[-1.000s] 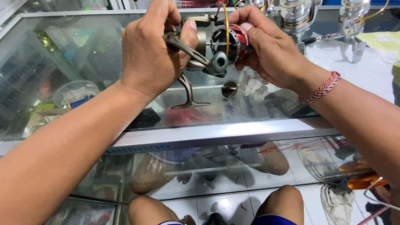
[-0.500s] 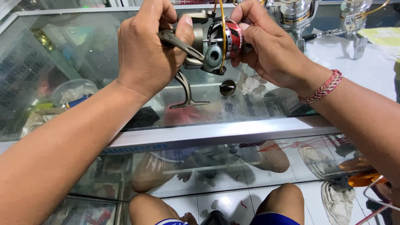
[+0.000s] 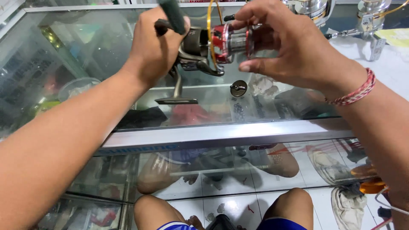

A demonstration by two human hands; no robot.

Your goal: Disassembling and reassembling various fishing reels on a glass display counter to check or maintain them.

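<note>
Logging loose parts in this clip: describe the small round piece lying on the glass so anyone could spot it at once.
Start at the glass counter that fills the upper view. Both hands hold a red and grey fishing reel above it; look just below the reel, under the right hand. There the small dark round knob lies alone on the glass, the only loose disc-shaped piece, right of the reel's flat foot.

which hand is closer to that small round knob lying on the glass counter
Right. The right hand holds the reel's red spool just above and right of the round knob; its thumb hangs nearest. The left hand grips the reel body farther to the knob's left.
</note>
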